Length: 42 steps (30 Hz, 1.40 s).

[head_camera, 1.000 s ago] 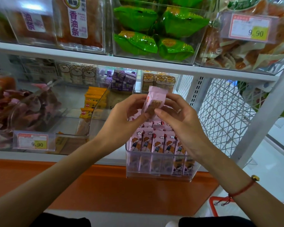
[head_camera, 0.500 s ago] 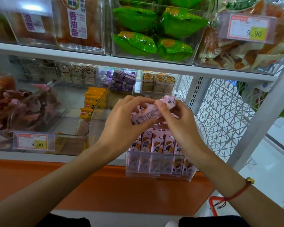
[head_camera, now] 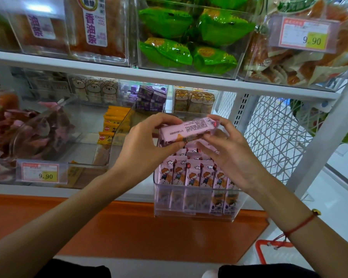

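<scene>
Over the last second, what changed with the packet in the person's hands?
The pink packet was turned from upright to lying level, its printed back now facing up. The left hand and right hand kept hold of its ends. The packets standing in the clear bin did not move.

- The packet [head_camera: 189, 130] lies crosswise between the left hand [head_camera: 147, 145] and the right hand [head_camera: 233, 155], above the bin [head_camera: 197, 216].
- Upright packets [head_camera: 191, 173] stand in rows inside the bin, at the front of the lower shelf [head_camera: 48, 189].
- A price tag [head_camera: 40, 174] sits at the shelf front, well left of the bin.
- A mesh panel [head_camera: 273, 137] stands to the bin's right.
</scene>
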Each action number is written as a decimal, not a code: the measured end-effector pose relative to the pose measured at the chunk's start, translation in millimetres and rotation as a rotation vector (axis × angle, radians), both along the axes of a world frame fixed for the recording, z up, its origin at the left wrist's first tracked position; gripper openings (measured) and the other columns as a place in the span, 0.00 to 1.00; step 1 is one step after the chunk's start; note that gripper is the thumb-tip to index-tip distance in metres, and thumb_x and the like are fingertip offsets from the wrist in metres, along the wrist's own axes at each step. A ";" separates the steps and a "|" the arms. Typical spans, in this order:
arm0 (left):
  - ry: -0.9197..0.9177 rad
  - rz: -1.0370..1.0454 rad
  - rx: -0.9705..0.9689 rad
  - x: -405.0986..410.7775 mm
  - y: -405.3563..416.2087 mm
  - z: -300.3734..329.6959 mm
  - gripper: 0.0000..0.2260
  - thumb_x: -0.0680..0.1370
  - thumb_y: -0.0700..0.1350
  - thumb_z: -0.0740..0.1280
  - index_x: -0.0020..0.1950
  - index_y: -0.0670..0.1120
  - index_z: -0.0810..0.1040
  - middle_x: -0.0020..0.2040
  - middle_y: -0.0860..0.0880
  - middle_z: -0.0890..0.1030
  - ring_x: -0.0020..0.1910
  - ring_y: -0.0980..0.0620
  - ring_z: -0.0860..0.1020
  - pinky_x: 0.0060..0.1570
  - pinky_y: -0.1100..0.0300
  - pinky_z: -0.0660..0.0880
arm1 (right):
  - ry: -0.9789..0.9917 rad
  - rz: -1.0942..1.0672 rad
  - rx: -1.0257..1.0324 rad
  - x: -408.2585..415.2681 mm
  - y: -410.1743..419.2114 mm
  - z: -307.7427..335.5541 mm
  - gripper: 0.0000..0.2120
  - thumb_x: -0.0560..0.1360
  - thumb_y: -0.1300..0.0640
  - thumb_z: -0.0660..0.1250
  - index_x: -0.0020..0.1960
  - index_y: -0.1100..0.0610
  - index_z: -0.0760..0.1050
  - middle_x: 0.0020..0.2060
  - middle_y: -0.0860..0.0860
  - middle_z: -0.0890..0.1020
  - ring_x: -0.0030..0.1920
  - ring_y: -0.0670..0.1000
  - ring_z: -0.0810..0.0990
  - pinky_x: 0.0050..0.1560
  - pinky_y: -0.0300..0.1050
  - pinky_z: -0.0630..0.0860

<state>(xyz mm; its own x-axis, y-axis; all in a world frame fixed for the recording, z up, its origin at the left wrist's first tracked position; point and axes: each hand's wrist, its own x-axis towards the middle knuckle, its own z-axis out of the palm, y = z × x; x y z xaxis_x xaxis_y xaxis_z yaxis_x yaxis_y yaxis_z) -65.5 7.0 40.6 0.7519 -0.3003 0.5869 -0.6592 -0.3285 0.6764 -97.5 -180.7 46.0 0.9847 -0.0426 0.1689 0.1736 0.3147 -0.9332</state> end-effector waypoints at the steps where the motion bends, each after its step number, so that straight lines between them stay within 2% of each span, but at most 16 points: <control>1: -0.014 0.000 -0.001 -0.1 -0.4 -0.3 0.18 0.70 0.45 0.75 0.57 0.56 0.75 0.52 0.65 0.77 0.53 0.62 0.76 0.51 0.70 0.75 | -0.004 0.001 0.015 0.4 -1.2 -0.6 0.20 0.68 0.68 0.68 0.58 0.56 0.76 0.51 0.54 0.81 0.46 0.50 0.84 0.44 0.41 0.80; 3: -0.029 0.005 0.002 -0.4 -1.0 -0.9 0.18 0.70 0.46 0.75 0.56 0.56 0.75 0.51 0.66 0.76 0.54 0.63 0.76 0.51 0.72 0.74 | -0.016 -0.015 0.010 1.1 -2.2 -1.3 0.22 0.66 0.66 0.69 0.59 0.55 0.76 0.51 0.53 0.82 0.49 0.50 0.83 0.47 0.41 0.79; 6: 0.027 0.007 -0.018 -0.3 -1.1 -1.2 0.17 0.69 0.50 0.74 0.55 0.57 0.74 0.50 0.66 0.77 0.52 0.63 0.78 0.49 0.68 0.77 | -0.036 -0.026 0.020 1.7 -0.7 -0.5 0.26 0.65 0.66 0.69 0.62 0.53 0.74 0.52 0.52 0.83 0.52 0.51 0.82 0.49 0.41 0.79; 8: 0.159 -0.041 -0.150 -1.3 -2.6 0.4 0.17 0.68 0.53 0.73 0.53 0.56 0.73 0.51 0.61 0.79 0.49 0.62 0.80 0.44 0.68 0.79 | -0.015 -0.017 -0.006 1.1 2.4 -0.5 0.30 0.66 0.63 0.70 0.67 0.53 0.70 0.55 0.53 0.82 0.55 0.52 0.82 0.53 0.45 0.79; 11: 0.313 -0.114 -0.369 -2.7 -8.1 2.1 0.17 0.70 0.50 0.72 0.56 0.49 0.73 0.49 0.56 0.81 0.45 0.62 0.82 0.38 0.72 0.76 | 0.004 -0.018 -0.223 -2.5 12.7 -1.4 0.34 0.65 0.55 0.72 0.69 0.53 0.66 0.59 0.51 0.81 0.58 0.51 0.80 0.60 0.51 0.76; 14: 0.382 -0.180 -0.412 -3.3 -10.6 1.9 0.16 0.71 0.46 0.72 0.56 0.46 0.74 0.50 0.52 0.82 0.46 0.60 0.82 0.39 0.71 0.77 | -0.073 -0.074 -0.337 -6.0 23.6 -3.3 0.25 0.69 0.55 0.71 0.65 0.53 0.71 0.53 0.48 0.83 0.54 0.47 0.82 0.58 0.49 0.78; 16: 0.383 -0.190 -0.391 -2.0 -9.7 0.4 0.16 0.69 0.47 0.73 0.55 0.48 0.75 0.51 0.51 0.82 0.48 0.58 0.82 0.41 0.69 0.77 | -0.121 -0.116 -0.374 -6.7 26.1 -3.3 0.20 0.72 0.58 0.70 0.63 0.52 0.72 0.51 0.46 0.84 0.53 0.44 0.82 0.56 0.48 0.79; 18: 0.359 -0.170 -0.376 -0.2 -7.3 0.8 0.19 0.66 0.52 0.74 0.54 0.50 0.75 0.51 0.53 0.82 0.49 0.59 0.81 0.43 0.69 0.77 | -0.145 -0.108 -0.391 -6.1 25.5 -2.7 0.19 0.73 0.59 0.69 0.64 0.52 0.72 0.53 0.47 0.83 0.54 0.45 0.81 0.56 0.47 0.79; 21: 0.308 -0.175 -0.395 4.0 -1.2 5.4 0.24 0.66 0.55 0.72 0.60 0.54 0.72 0.55 0.55 0.81 0.54 0.60 0.80 0.50 0.66 0.77 | -0.217 -0.110 -0.507 -4.0 24.6 -2.4 0.17 0.75 0.60 0.67 0.63 0.52 0.74 0.54 0.51 0.80 0.55 0.46 0.80 0.54 0.43 0.78; 25: 0.204 -0.135 -0.391 7.3 4.9 8.9 0.18 0.71 0.52 0.69 0.59 0.54 0.73 0.52 0.54 0.82 0.52 0.58 0.81 0.50 0.64 0.78 | -0.279 -0.071 -0.665 9.5 23.1 -1.3 0.16 0.74 0.60 0.68 0.59 0.47 0.74 0.51 0.46 0.79 0.50 0.40 0.79 0.49 0.31 0.75; 27: 0.140 -0.029 -0.415 8.4 8.6 7.6 0.15 0.72 0.50 0.70 0.57 0.56 0.73 0.51 0.55 0.82 0.50 0.59 0.81 0.48 0.65 0.78 | -0.245 -0.044 -0.821 28.0 18.4 1.3 0.17 0.75 0.60 0.68 0.61 0.47 0.72 0.51 0.44 0.78 0.52 0.41 0.78 0.52 0.33 0.75; 30: 0.108 0.079 -0.494 10.0 12.6 4.9 0.13 0.73 0.48 0.70 0.55 0.56 0.73 0.51 0.57 0.80 0.51 0.62 0.80 0.48 0.66 0.78 | -0.156 -0.100 -1.226 60.7 4.9 -2.6 0.16 0.77 0.59 0.66 0.64 0.52 0.72 0.54 0.48 0.77 0.54 0.47 0.75 0.57 0.44 0.72; 33: 0.113 0.111 -0.554 11.7 16.7 6.6 0.15 0.70 0.52 0.69 0.55 0.54 0.74 0.51 0.57 0.80 0.50 0.62 0.80 0.47 0.68 0.77 | -0.189 -0.069 -1.597 85.2 1.5 -11.5 0.12 0.80 0.58 0.59 0.60 0.55 0.76 0.56 0.53 0.77 0.55 0.48 0.71 0.53 0.42 0.66; 35: 0.112 0.095 -0.555 13.0 17.1 6.6 0.16 0.69 0.52 0.69 0.55 0.53 0.74 0.51 0.56 0.81 0.50 0.62 0.80 0.46 0.68 0.77 | -0.139 -0.027 -1.776 94.6 3.5 -14.4 0.14 0.81 0.55 0.54 0.57 0.59 0.76 0.57 0.56 0.75 0.62 0.54 0.69 0.53 0.43 0.64; 38: 0.108 0.076 -0.548 15.5 17.6 4.0 0.16 0.69 0.50 0.70 0.56 0.52 0.75 0.49 0.57 0.82 0.49 0.62 0.81 0.47 0.68 0.77 | -0.069 0.007 -1.914 100.3 6.8 -12.7 0.19 0.82 0.52 0.50 0.56 0.61 0.76 0.65 0.58 0.70 0.67 0.57 0.63 0.64 0.51 0.63; 42: 0.108 0.025 -0.530 22.2 17.4 0.9 0.16 0.71 0.44 0.72 0.56 0.52 0.74 0.49 0.58 0.81 0.50 0.62 0.81 0.46 0.69 0.77 | -0.131 -0.009 -1.854 87.5 3.1 -12.3 0.18 0.81 0.49 0.52 0.60 0.55 0.77 0.67 0.52 0.69 0.67 0.53 0.62 0.64 0.51 0.62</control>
